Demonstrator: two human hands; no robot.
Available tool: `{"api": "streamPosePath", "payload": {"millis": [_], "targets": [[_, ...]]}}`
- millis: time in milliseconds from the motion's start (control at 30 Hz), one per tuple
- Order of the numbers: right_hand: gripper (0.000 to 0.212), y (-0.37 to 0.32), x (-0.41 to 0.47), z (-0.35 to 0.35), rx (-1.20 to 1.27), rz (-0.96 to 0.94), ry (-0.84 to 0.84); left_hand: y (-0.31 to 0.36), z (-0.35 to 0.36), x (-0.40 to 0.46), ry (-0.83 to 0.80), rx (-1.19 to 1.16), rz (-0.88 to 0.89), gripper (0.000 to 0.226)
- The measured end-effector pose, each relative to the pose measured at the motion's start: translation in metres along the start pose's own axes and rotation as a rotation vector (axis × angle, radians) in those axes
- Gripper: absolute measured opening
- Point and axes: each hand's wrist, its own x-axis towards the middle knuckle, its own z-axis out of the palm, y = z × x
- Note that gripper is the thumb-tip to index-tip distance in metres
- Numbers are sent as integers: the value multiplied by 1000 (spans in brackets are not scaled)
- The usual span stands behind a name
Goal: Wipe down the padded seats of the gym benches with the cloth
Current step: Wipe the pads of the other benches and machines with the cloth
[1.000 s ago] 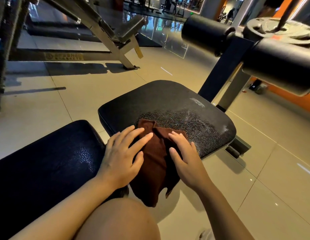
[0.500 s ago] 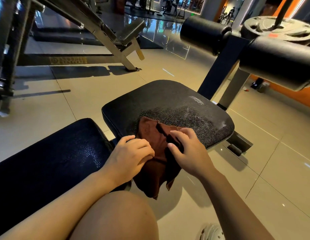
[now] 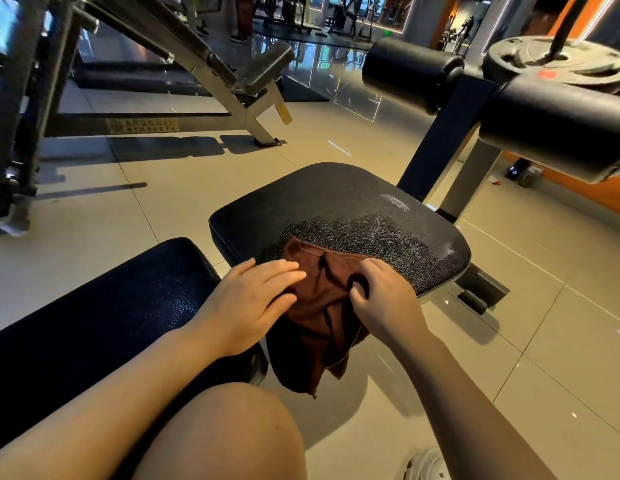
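Note:
A dark brown cloth [image 3: 319,306] lies bunched on the near edge of the black padded seat [image 3: 339,209], and part of it hangs off the front. My left hand [image 3: 246,303] lies flat on the cloth's left side with its fingers straight. My right hand [image 3: 381,299] has curled fingers that pinch a fold on the cloth's right side. The seat shows a damp, streaked patch beyond the cloth. A second black pad [image 3: 104,313], the longer bench back, runs to the lower left under my left forearm.
Two black roller pads [image 3: 409,71] on a steel post [image 3: 471,178] stand beyond the seat at right, under a weight plate [image 3: 558,60]. An incline bench frame [image 3: 204,71] stands at the back left. Beige tiled floor [image 3: 509,341] surrounds the bench. My knee [image 3: 215,434] is at the bottom.
My left hand has uncurled from a loose fist and now lies flat on the cloth. My right hand keeps its pinch on the fold. The cloth has shifted slightly.

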Motion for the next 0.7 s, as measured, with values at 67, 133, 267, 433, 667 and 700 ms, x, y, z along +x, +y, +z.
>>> {"api": "streamPosePath", "payload": {"millis": [67,133,267,433,667,700], "targets": [[20,4,2,-1,17,12,-1,-2,-4,20,-132,51,-67,81],[23,6,5,-4,-17,28,-56,-8,-2,37,-224,178,-131,94],[17,-6,7,-7,-188,11,108,-19,13,46,-216,180,-209,96],[64,-46,28,35,-94,-154,-7,-32,13,37,146,-224,-355,68],[81,-35,50,46,-110,-429,-284,-53,15,-4,145,-70,-440,74],[83,-32,51,46,-115,-403,-288,-54,16,-3,143,-57,-423,72]]}}
